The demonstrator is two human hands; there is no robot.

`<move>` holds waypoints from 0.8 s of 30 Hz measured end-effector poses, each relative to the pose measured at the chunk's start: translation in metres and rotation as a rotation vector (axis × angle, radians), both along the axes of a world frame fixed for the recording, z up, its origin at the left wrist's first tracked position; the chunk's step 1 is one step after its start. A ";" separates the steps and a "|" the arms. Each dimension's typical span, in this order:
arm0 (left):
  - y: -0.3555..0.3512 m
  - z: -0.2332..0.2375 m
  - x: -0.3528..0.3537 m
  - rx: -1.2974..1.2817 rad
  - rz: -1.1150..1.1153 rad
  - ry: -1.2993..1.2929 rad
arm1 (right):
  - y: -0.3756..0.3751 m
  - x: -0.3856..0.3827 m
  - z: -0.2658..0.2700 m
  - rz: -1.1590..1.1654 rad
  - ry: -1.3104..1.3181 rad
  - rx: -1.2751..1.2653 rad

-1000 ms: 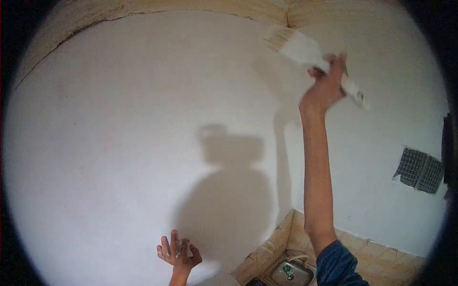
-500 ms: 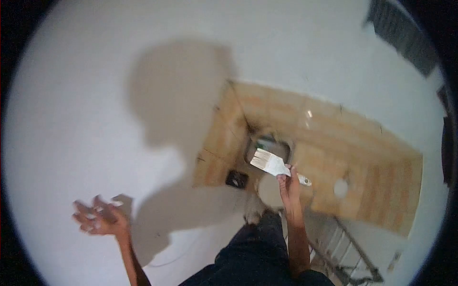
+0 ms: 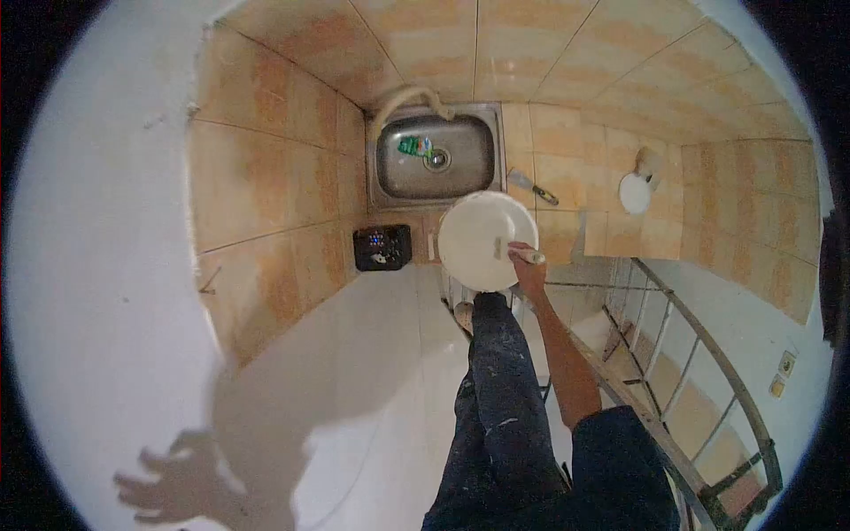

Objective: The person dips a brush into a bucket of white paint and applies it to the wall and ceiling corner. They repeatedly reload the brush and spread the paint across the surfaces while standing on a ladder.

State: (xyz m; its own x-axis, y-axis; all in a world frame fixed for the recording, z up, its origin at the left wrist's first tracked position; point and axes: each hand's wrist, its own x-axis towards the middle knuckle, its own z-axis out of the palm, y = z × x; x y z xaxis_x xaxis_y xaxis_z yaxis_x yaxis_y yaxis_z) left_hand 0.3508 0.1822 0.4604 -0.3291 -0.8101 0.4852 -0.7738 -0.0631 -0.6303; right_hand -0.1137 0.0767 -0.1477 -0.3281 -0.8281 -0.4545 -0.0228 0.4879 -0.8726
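Note:
My right hand (image 3: 529, 265) is closed round the handle of a paintbrush (image 3: 530, 256), over the right part of a round white bucket (image 3: 469, 234). The bristle end is low inside the bucket and hard to make out. A steel sink (image 3: 384, 188) lies just beyond the bucket, with a green packet (image 3: 413, 146) in it. My left hand is out of the frame; a hand-shaped shadow falls on the white wall at lower left.
Right of the sink, a scraper (image 3: 534, 188) lies on the tiled counter (image 3: 567, 142) near a white round lid (image 3: 634, 193). A black box (image 3: 382, 248) stands left of the bucket. A metal ladder-like frame (image 3: 677, 380) leans at lower right. Tiled walls surround the counter.
The view has tilted down to the sink and bucket. My right hand has lowered the brush from in front of the counter to the bucket. My left hand has left the view.

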 end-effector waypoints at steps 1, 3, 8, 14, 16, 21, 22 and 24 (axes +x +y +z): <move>0.014 -0.030 -0.002 0.083 0.019 0.029 | 0.002 0.007 -0.014 0.055 0.114 -0.088; 0.045 -0.096 -0.025 0.223 0.238 0.411 | -0.002 0.021 -0.039 0.106 0.219 -0.167; 0.100 -0.260 -0.093 0.557 0.480 1.078 | -0.019 0.028 -0.077 0.423 0.631 -0.200; 0.089 -0.461 -0.180 0.951 0.640 1.354 | -0.008 0.044 -0.132 0.578 0.899 -0.123; 0.072 -0.514 -0.205 1.089 0.554 1.350 | -0.001 0.052 -0.149 0.677 0.800 -0.067; 0.001 -0.578 -0.247 1.201 0.476 1.440 | 0.000 0.068 -0.147 0.308 0.266 -0.172; -0.007 -0.585 -0.250 1.241 0.504 1.463 | 0.001 0.065 -0.144 0.150 -0.037 -0.182; -0.025 -0.594 -0.249 1.224 0.497 1.487 | 0.001 0.056 -0.139 0.140 -0.144 -0.127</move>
State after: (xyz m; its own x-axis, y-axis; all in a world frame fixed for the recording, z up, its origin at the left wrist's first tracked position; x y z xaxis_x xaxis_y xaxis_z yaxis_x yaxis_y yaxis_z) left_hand 0.1017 0.1568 -0.1337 0.0559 -0.7411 -0.6690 -0.6907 -0.5126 0.5102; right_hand -0.0578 0.0772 -0.2867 -0.1453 -0.9147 -0.3771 0.0467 0.3744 -0.9261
